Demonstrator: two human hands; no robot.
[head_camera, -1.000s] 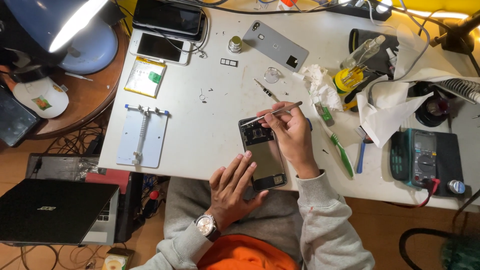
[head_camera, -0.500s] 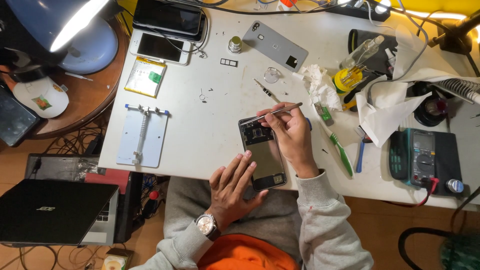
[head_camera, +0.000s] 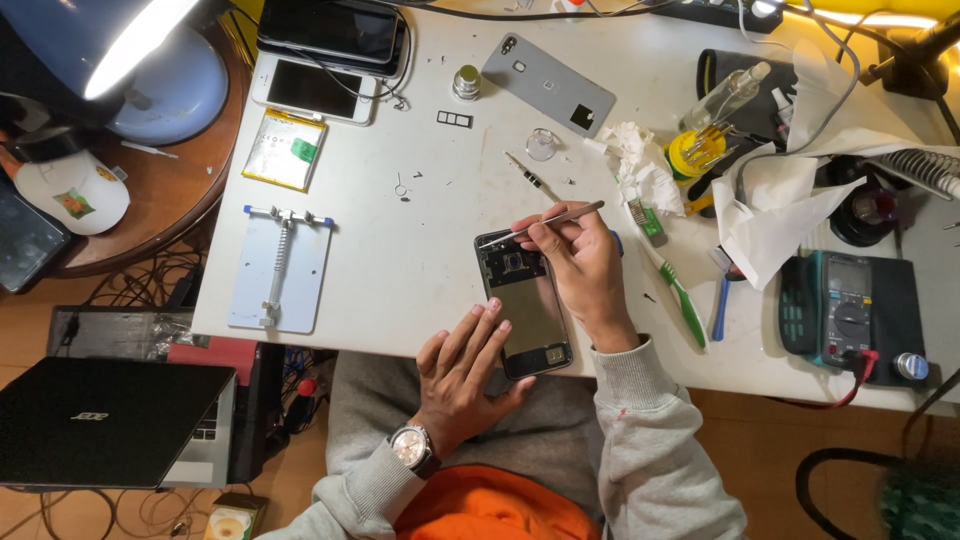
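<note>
Opened phone under my hands on the white surface

My right hand (head_camera: 585, 270) pinches metal tweezers (head_camera: 545, 224), their tip on the top end of the opened phone (head_camera: 525, 312), while my left hand (head_camera: 462, 365) lies flat against the phone's lower left edge. The surface (head_camera: 400, 250) also carries a grey back cover (head_camera: 548, 84), a battery (head_camera: 285, 150), a white holder jig (head_camera: 280, 270), a green toothbrush (head_camera: 678, 285) and a multimeter (head_camera: 850, 315).

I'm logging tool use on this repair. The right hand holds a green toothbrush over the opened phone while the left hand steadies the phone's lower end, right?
Not quite: the head view shows the right hand holding metal tweezers over the opened phone; the green toothbrush lies on the table. The left hand does steady its lower end.
</note>
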